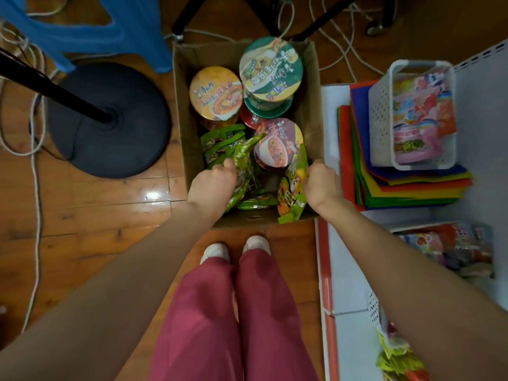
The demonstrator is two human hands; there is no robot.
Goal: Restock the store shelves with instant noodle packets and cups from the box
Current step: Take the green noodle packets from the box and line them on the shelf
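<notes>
Holding most of its stock, the cardboard box [309,127] sat on the floor just beside the white shelf [334,243]; an orange-lidded cup [215,93], a green-lidded cup [270,70] and a purple-lidded cup [277,143] stood in its far half, and loose green packets [220,141] lay heaped nearer; the left hand [213,185] curled its fingers round a left-hand packet [242,171], while the right hand [323,185] gripped a right-hand packet [291,188] at the near right corner; what looked like shelved green packets [395,358], blurred, showed lower down, so I judged the restocking barely begun, with every visible cup yet to go.
</notes>
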